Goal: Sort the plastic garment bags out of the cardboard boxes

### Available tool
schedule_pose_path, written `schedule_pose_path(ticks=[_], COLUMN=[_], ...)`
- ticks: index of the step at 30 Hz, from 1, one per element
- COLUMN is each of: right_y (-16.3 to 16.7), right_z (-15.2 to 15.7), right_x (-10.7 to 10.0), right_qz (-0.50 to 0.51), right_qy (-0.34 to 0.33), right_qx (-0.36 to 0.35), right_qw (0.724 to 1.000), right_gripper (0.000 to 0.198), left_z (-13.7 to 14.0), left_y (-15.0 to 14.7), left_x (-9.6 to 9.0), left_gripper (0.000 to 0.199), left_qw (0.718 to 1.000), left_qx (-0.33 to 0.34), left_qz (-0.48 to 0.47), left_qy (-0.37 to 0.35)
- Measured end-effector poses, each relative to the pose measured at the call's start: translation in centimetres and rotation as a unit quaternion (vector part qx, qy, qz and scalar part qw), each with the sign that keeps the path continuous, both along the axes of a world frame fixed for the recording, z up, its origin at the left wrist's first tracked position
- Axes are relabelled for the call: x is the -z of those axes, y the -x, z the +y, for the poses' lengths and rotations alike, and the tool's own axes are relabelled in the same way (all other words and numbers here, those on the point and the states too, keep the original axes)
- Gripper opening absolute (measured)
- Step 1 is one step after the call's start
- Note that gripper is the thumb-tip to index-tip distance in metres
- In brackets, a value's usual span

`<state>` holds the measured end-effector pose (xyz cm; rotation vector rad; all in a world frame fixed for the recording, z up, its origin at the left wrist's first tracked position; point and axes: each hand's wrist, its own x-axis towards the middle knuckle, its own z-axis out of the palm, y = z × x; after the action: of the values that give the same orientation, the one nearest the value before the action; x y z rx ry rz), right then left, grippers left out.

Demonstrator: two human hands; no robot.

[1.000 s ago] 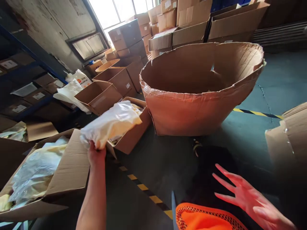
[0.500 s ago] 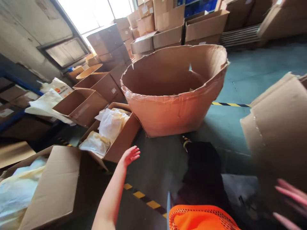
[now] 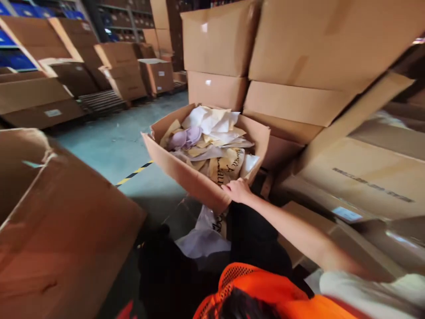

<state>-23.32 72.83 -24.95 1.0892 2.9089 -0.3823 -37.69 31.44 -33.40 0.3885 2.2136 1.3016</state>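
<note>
My right hand (image 3: pixel 237 190) is closed over the near rim of an open cardboard box (image 3: pixel 189 175), its fingers curled on the edge. Crumpled white and yellowish paper (image 3: pixel 212 120) fills much of the box, and two lavender moulded cups (image 3: pixel 186 137) lie among it at the left. A tan sheet with black lettering (image 3: pixel 227 166) is close to the gripping hand. Below the rim, a pale plastic sheet (image 3: pixel 206 241) lies by my legs. No part of my left hand can be made out.
A large open carton (image 3: pixel 66 235) stands close on the left. Stacked big boxes (image 3: pixel 219 44) rise behind the filled box, with more cartons (image 3: pixel 365 177) along the right. Yellow-and-black tape (image 3: pixel 134 173) crosses the floor, and further boxes and shelving stand at the back.
The view has swung right, from the large empty carton to the box of paper. My right hand, earlier spread and blurred, now grips its rim. My left hand has left the view.
</note>
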Motion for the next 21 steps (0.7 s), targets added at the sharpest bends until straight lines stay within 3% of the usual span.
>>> schedule_pose_path(ticks=[1, 3, 5, 8, 10, 11, 13, 15, 18, 21], right_y=[0.0, 0.0, 0.1, 0.4, 0.9, 1.2, 2.1, 3.5, 6.6, 10.5], right_z=[-0.6, -1.7, -1.9, -0.2, 1.9, 3.2, 6.0, 9.4, 15.1, 21.1], right_x=[0.8, 1.8, 1.7, 0.6, -0.3, -0.6, -0.8, -0.4, 1.1, 2.7], right_qz=[-0.018, -0.044, -0.064, -0.091, -0.107, -0.111, -0.105, -0.083, -0.075, -0.113], right_qy=[-0.017, -0.037, -0.042, -0.027, 0.000, 0.016, 0.035, 0.013, -0.096, -0.199], right_qx=[-0.009, -0.032, -0.053, -0.076, -0.084, -0.086, -0.081, -0.057, -0.003, 0.008], right_qw=[1.000, 0.998, 0.996, 0.993, 0.991, 0.990, 0.991, 0.995, 0.993, 0.973], right_gripper=[0.048, 0.054, 0.055, 0.050, 0.041, 0.037, 0.045, 0.073, 0.103, 0.106], left_z=[1.0, 3.4, 7.9, 18.1, 24.7, 27.3, 30.7, 32.1, 32.5, 32.9], left_y=[0.1, 0.5, 1.1, 1.9, 2.0, 1.9, 1.5, 1.1, 0.5, 0.1], left_x=[-0.7, -2.3, -4.2, -6.2, -6.4, -6.0, -4.2, -1.8, 1.3, 2.3], left_gripper=[0.037, 0.036, 0.035, 0.043, 0.066, 0.074, 0.071, 0.047, 0.019, 0.008], left_qw=[0.995, 0.977, 0.945, 0.815, 0.753, 0.737, 0.730, 0.743, 0.749, 0.743], left_qx=[0.033, 0.071, 0.128, 0.241, 0.305, 0.331, 0.348, 0.307, 0.216, 0.176], left_qz=[0.098, 0.200, 0.300, 0.523, 0.580, 0.587, 0.584, 0.585, 0.606, 0.617], left_qy=[0.013, 0.015, -0.011, -0.068, -0.056, -0.056, -0.072, -0.106, -0.159, -0.188])
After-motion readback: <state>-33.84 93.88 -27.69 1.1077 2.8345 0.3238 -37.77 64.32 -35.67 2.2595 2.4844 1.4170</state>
